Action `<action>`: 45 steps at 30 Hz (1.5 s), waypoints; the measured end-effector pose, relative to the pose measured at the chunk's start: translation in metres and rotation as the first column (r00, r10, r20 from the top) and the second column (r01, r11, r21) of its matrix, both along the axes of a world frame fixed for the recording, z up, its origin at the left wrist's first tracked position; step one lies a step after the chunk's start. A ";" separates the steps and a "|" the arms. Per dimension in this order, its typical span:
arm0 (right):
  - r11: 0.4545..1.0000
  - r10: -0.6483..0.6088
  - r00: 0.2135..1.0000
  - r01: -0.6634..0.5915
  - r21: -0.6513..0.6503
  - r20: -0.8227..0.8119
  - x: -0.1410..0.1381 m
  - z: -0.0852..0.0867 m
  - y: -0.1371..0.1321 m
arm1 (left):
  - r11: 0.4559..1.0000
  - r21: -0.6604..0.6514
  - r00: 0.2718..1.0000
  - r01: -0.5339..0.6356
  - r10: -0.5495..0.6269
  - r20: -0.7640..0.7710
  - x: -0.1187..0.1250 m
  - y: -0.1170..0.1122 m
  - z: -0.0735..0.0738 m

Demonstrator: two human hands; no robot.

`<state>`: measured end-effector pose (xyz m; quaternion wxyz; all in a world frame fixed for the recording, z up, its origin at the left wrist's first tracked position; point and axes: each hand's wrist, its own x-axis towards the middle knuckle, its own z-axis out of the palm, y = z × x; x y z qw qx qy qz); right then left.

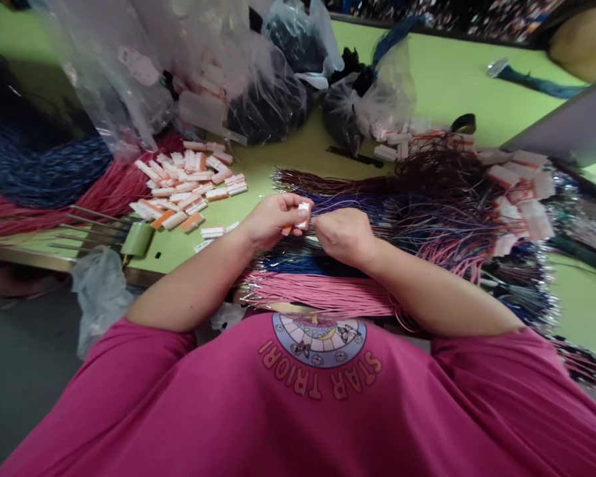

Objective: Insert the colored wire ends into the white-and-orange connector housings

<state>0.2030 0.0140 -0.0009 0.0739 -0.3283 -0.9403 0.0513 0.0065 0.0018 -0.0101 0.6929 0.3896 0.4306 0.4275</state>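
A white and orange plastic connector housing (303, 216) is pinched between the thumb and fingers of my left hand (278, 218). Close to its right side, my right hand (345, 235) is closed, fingertips pointing at the housing. Whatever those fingers pinch is too small or hidden to make out. Beneath both hands lie bundles of cut wires, with dark blue and brown ones behind and pink wires (322, 291) along the front edge. To the left spreads a loose pile of similar connector housings (189, 182) in white and orange.
Clear plastic bags (268, 93) with dark contents stand at the back. Blue wires (44, 165) and red wires lie far left, near a green block with metal rods (138, 240). Wires with white connectors attached (521, 192) are heaped on the right. A grey panel (566, 126) rises behind them.
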 end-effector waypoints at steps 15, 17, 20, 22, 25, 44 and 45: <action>0.997 -0.017 0.991 0.007 0.080 0.129 0.000 0.024 -0.006 | 0.994 0.011 0.992 0.106 -0.106 0.070 -0.005 0.001 0.004; 0.995 -0.021 0.991 0.007 0.102 0.130 -0.002 0.021 -0.008 | 0.993 0.017 0.991 0.119 -0.119 0.065 -0.006 0.002 0.003; 0.992 -0.066 0.989 0.051 0.112 0.134 -0.003 0.018 -0.009 | 0.992 0.023 0.991 0.128 -0.129 0.045 -0.007 0.002 0.003; 0.992 -0.055 0.990 0.038 0.122 0.134 -0.001 0.018 -0.010 | 0.990 0.015 0.990 0.139 -0.139 0.034 -0.007 0.002 0.004; 0.985 0.060 0.987 -0.083 0.152 0.150 0.004 0.021 -0.009 | 0.990 -0.003 0.990 0.140 -0.140 0.033 -0.007 0.001 0.004; 0.990 -0.048 0.979 0.021 0.137 0.199 0.008 0.036 -0.022 | 0.994 0.111 0.995 0.024 -0.013 -0.097 -0.007 0.000 0.010; 0.984 -0.007 0.989 -0.019 0.180 0.146 0.012 0.037 -0.029 | 0.993 0.119 0.996 0.001 0.010 -0.091 -0.008 0.001 0.010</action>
